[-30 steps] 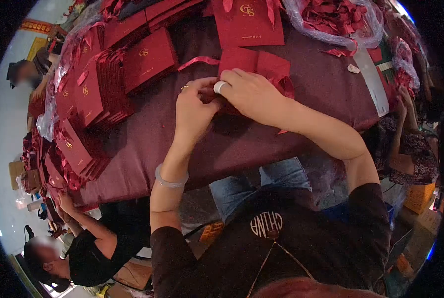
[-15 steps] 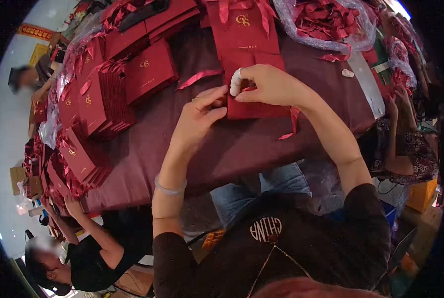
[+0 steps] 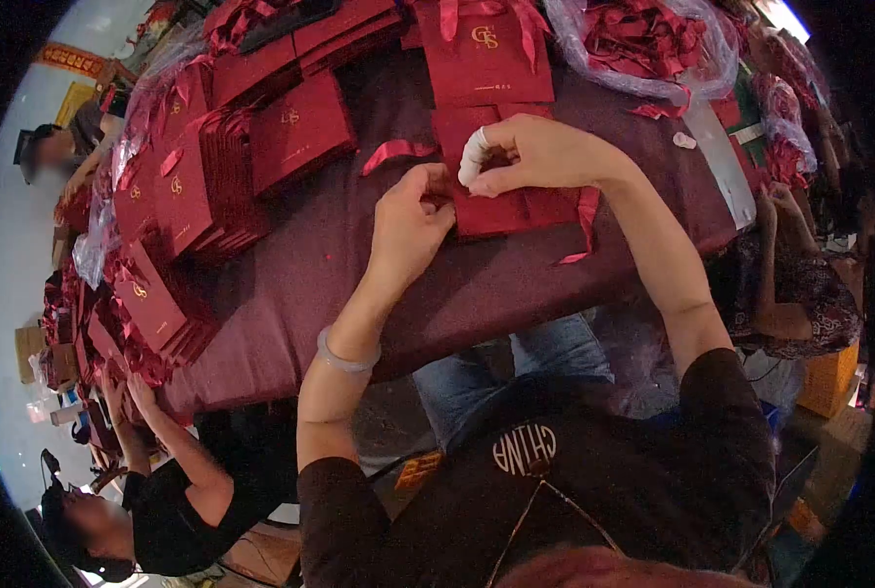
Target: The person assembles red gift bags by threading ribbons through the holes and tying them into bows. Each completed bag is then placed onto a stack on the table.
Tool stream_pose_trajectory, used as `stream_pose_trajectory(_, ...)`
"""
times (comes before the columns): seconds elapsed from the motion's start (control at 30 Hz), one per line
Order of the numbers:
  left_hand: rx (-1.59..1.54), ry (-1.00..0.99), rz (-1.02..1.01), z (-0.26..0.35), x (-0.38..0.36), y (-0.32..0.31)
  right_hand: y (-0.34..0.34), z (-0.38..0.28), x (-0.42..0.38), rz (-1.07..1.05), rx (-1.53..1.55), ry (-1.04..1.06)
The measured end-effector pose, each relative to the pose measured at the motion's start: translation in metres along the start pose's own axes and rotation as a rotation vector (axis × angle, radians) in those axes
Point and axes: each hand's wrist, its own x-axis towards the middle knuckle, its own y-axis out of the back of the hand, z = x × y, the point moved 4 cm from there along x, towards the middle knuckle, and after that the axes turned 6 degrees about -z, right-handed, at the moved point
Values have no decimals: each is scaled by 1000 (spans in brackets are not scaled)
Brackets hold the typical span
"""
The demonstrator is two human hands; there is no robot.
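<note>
A dark red paper bag [image 3: 501, 214] lies flat on the table before me, its left edge between my hands. At that edge, the curled fingers and thumb of my left hand [image 3: 410, 220] come close together; what they hold, if anything, is hidden. Over the bag's upper left part, my right hand [image 3: 545, 152] pinches thumb against fingers, and white wrapping covers fingertips there. Whatever is in that pinch is too small to make out. One red ribbon [image 3: 395, 154] trails left of the bag, and another ribbon [image 3: 586, 223] hangs along its right side.
Beyond lies another red bag [image 3: 491, 73] with gold lettering. Stacked red bags [image 3: 197, 201] stand at left beside a single bag [image 3: 300, 137]. A clear plastic sack [image 3: 565, 59] holds red ribbons at the back right. Co-workers sit at left and right of the cloth-covered table [image 3: 291, 304].
My left hand has shifted slightly right and its fingers have curled in more. My right hand has risen a little. The view has shifted slightly, and the bag stays between my hands.
</note>
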Motion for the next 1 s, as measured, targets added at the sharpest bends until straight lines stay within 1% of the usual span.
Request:
stream_pose_trajectory(0.03,119,-84,46,4,-1,1,0,-4,1,-3,3,2)
stream_pose_trajectory(0.07,240,-169,91,7,-3,3,2,-1,2,21,-3,-151)
stream_pose_trajectory(0.1,229,-158,76,6,-5,3,2,3,1,46,-9,-304)
stream_pose_trajectory(0.13,232,-157,73,6,-7,4,1,11,4,17,-36,-283)
stream_pose_trajectory(0.17,405,-181,95,8,-11,3,1,19,4,19,-34,-285)
stream_pose_trajectory(0.2,575,-206,116,10,-13,2,-3,17,6,-67,-66,-215)
stream_pose_trajectory(0.23,563,-197,76,12,-13,2,-7,14,7,-153,-99,-144)
stream_pose_trajectory(0.27,561,-197,76,13,-14,2,-6,12,3,-164,-129,-128)
stream_pose_trajectory(0.3,555,-182,66,14,-14,2,-6,10,3,-167,-129,-129)
stream_pose_trajectory(0.37,553,-163,57,11,-14,3,-10,12,4,-245,-244,-178)
stream_pose_trajectory(0.47,470,-154,27,4,-10,10,-12,18,7,-245,-302,-131)
stream_pose_trajectory(0.53,419,-45,-53,8,-8,15,-14,17,7,-243,-289,-120)
stream_pose_trajectory(0.57,350,-13,-56,1,-6,16,-14,16,7,-239,-274,-112)
stream_pose_trajectory(0.67,434,-45,-15,-5,-7,21,-15,17,9,-234,-264,-73)
stream_pose_trajectory(0.77,475,-43,-61,1,-8,20,-14,17,9,-264,-264,-103)
stream_pose_trajectory(0.9,457,-30,-46,4,-7,24,-9,27,14,-291,-225,-4)
stream_pose_trajectory(1.0,439,-52,-77,0,-2,31,-11,28,15,-424,72,3)
